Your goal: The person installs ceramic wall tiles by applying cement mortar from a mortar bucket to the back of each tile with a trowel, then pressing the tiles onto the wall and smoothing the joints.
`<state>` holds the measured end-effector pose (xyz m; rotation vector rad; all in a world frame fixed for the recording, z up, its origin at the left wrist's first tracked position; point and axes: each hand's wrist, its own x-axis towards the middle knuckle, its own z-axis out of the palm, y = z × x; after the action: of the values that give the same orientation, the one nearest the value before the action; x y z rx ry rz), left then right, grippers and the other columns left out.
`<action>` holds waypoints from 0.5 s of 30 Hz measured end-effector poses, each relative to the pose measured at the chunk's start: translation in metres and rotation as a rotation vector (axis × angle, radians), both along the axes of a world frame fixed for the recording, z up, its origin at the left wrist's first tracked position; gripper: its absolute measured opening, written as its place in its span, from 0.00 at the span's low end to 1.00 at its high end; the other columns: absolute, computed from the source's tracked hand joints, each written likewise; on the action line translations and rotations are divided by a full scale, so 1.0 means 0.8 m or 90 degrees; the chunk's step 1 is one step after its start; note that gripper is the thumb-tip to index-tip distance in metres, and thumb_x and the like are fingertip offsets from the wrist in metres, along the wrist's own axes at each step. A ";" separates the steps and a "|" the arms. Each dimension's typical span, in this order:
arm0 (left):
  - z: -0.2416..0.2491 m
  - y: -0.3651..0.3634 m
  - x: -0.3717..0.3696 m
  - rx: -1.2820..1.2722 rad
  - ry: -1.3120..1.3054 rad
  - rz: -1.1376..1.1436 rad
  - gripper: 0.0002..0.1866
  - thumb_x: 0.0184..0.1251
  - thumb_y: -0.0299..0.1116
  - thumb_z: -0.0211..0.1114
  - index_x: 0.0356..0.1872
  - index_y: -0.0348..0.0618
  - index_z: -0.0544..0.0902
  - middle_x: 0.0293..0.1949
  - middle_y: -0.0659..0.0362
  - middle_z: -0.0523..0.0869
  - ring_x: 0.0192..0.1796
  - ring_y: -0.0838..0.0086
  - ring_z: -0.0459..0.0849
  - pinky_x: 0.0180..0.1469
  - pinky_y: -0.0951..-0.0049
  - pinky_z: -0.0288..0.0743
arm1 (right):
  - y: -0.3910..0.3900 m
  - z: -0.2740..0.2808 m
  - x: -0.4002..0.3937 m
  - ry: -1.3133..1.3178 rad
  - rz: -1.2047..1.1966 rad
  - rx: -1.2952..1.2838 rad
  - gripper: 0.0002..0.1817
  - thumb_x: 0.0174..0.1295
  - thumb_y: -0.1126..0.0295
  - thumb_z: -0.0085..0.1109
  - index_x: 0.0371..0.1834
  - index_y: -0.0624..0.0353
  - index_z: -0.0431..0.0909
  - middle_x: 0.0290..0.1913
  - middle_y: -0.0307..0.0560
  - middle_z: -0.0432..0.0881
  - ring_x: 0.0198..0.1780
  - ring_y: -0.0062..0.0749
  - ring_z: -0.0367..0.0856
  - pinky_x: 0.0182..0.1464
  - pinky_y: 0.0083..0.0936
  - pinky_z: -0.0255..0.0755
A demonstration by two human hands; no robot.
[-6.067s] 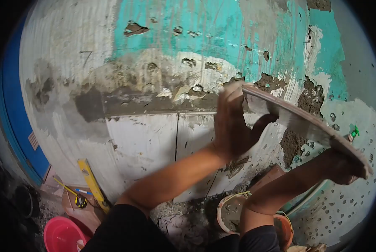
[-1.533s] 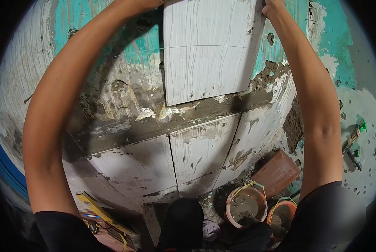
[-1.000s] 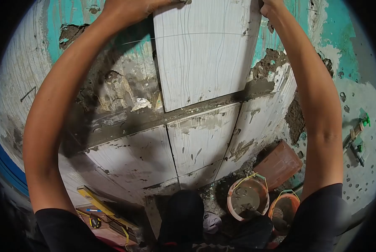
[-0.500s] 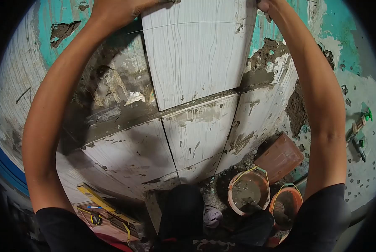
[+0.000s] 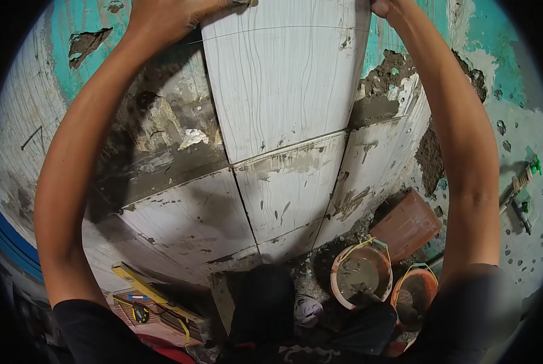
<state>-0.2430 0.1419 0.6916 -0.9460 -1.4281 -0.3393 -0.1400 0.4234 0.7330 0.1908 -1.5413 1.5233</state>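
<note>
A tall white tile with wavy grey lines (image 5: 283,85) stands against the wall, its lower edge on the top edge of a mud-smeared tile (image 5: 292,188) in the row below. At its upper left edge is my left hand (image 5: 174,18), fingers closed on it. My right hand (image 5: 388,8) grips the upper right edge, partly cut off by the frame top. A thin string (image 5: 271,28) crosses the front of the tile. Wet mortar (image 5: 180,176) lies along the row's top to the left.
Two mortar buckets (image 5: 344,291) (image 5: 402,300) stand at the lower right beside a reddish-brown tub (image 5: 406,224). A yellow level (image 5: 153,291) and a tape measure (image 5: 140,313) lie at the lower left. A green-handled tap (image 5: 535,165) sticks out at the right.
The held tile has come down, and the mortar-filled gap under it has narrowed to a thin line. Both hands still hold it.
</note>
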 end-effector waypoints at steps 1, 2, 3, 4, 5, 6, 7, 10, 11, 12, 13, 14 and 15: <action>-0.001 0.001 -0.001 0.004 0.005 0.004 0.50 0.43 0.63 0.71 0.59 0.32 0.66 0.66 0.35 0.51 0.68 0.41 0.52 0.65 0.42 0.54 | 0.000 0.000 0.000 -0.005 -0.007 -0.020 0.29 0.65 0.49 0.52 0.55 0.66 0.73 0.58 0.57 0.74 0.56 0.43 0.73 0.53 0.37 0.70; -0.001 0.001 -0.001 0.001 0.004 0.001 0.50 0.43 0.63 0.71 0.59 0.32 0.66 0.66 0.35 0.51 0.68 0.41 0.52 0.65 0.42 0.53 | -0.006 0.001 0.002 -0.011 -0.014 -0.039 0.29 0.65 0.49 0.52 0.55 0.66 0.73 0.58 0.57 0.74 0.55 0.43 0.74 0.52 0.37 0.71; 0.000 0.000 0.000 -0.003 0.003 -0.002 0.50 0.43 0.63 0.71 0.59 0.32 0.66 0.66 0.35 0.51 0.68 0.41 0.52 0.65 0.42 0.53 | -0.012 0.000 0.004 -0.017 -0.021 -0.058 0.29 0.65 0.49 0.52 0.55 0.66 0.74 0.58 0.57 0.74 0.55 0.43 0.74 0.52 0.36 0.71; 0.000 -0.001 0.000 -0.007 0.001 -0.004 0.49 0.43 0.63 0.71 0.59 0.32 0.66 0.66 0.35 0.51 0.68 0.41 0.52 0.65 0.42 0.53 | -0.019 -0.002 0.006 -0.016 -0.030 -0.066 0.29 0.65 0.49 0.52 0.54 0.66 0.74 0.57 0.56 0.75 0.55 0.42 0.74 0.52 0.36 0.71; 0.000 -0.002 0.000 -0.008 0.001 -0.011 0.49 0.43 0.63 0.71 0.59 0.32 0.67 0.66 0.35 0.51 0.68 0.41 0.52 0.65 0.42 0.53 | -0.025 -0.003 0.009 -0.015 -0.039 -0.074 0.29 0.64 0.49 0.53 0.54 0.66 0.74 0.57 0.56 0.75 0.54 0.42 0.75 0.51 0.36 0.71; 0.000 -0.003 -0.001 -0.009 0.001 -0.020 0.49 0.43 0.62 0.71 0.59 0.32 0.67 0.66 0.35 0.51 0.68 0.41 0.52 0.65 0.42 0.54 | -0.027 -0.004 0.011 -0.014 -0.050 -0.082 0.29 0.64 0.49 0.53 0.54 0.66 0.74 0.57 0.56 0.75 0.54 0.42 0.75 0.51 0.37 0.71; 0.000 -0.002 -0.001 -0.011 0.002 -0.030 0.49 0.43 0.62 0.72 0.59 0.32 0.67 0.66 0.35 0.50 0.68 0.41 0.52 0.65 0.42 0.54 | -0.020 -0.004 0.008 -0.013 -0.046 -0.069 0.29 0.64 0.49 0.54 0.54 0.66 0.74 0.57 0.56 0.75 0.54 0.42 0.75 0.51 0.37 0.71; 0.000 -0.005 0.002 -0.024 -0.024 -0.018 0.49 0.43 0.62 0.72 0.58 0.31 0.67 0.66 0.36 0.51 0.68 0.42 0.52 0.65 0.42 0.54 | 0.000 -0.001 0.002 -0.011 -0.049 -0.045 0.29 0.63 0.49 0.55 0.52 0.66 0.75 0.56 0.56 0.76 0.53 0.41 0.75 0.50 0.36 0.71; -0.001 -0.004 0.003 -0.018 -0.022 -0.019 0.50 0.43 0.62 0.72 0.58 0.31 0.67 0.66 0.36 0.51 0.68 0.42 0.52 0.65 0.42 0.54 | -0.001 -0.001 0.002 -0.014 -0.059 -0.048 0.29 0.63 0.49 0.55 0.52 0.66 0.75 0.55 0.56 0.76 0.52 0.40 0.76 0.50 0.36 0.72; -0.002 -0.002 0.004 -0.013 -0.021 -0.021 0.50 0.43 0.62 0.72 0.58 0.31 0.67 0.66 0.36 0.51 0.68 0.42 0.52 0.65 0.42 0.53 | -0.003 -0.002 0.003 -0.017 -0.067 -0.051 0.28 0.63 0.49 0.55 0.52 0.66 0.75 0.55 0.55 0.76 0.52 0.40 0.76 0.49 0.36 0.72; -0.003 -0.001 0.005 -0.007 -0.021 -0.021 0.50 0.42 0.62 0.72 0.58 0.31 0.67 0.66 0.36 0.51 0.68 0.42 0.52 0.65 0.42 0.53 | -0.007 -0.003 0.005 -0.016 -0.076 -0.056 0.28 0.63 0.49 0.55 0.52 0.66 0.75 0.55 0.55 0.77 0.52 0.40 0.76 0.49 0.35 0.72; -0.003 -0.001 0.004 -0.009 -0.024 -0.023 0.50 0.42 0.62 0.72 0.58 0.31 0.67 0.66 0.36 0.51 0.68 0.42 0.52 0.66 0.42 0.53 | -0.012 -0.005 0.008 -0.016 -0.084 -0.059 0.28 0.63 0.49 0.56 0.52 0.66 0.75 0.54 0.55 0.77 0.52 0.40 0.76 0.50 0.35 0.71; -0.002 -0.002 0.003 -0.012 -0.026 -0.023 0.50 0.42 0.63 0.72 0.58 0.31 0.67 0.67 0.36 0.51 0.68 0.42 0.52 0.66 0.42 0.53 | -0.015 -0.006 0.009 -0.015 -0.091 -0.062 0.28 0.63 0.50 0.56 0.51 0.66 0.75 0.54 0.55 0.77 0.52 0.40 0.76 0.50 0.35 0.71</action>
<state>-0.2403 0.1403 0.6903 -0.9858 -1.4549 -0.3752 -0.1327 0.4115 0.7285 0.0070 -1.4634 1.4874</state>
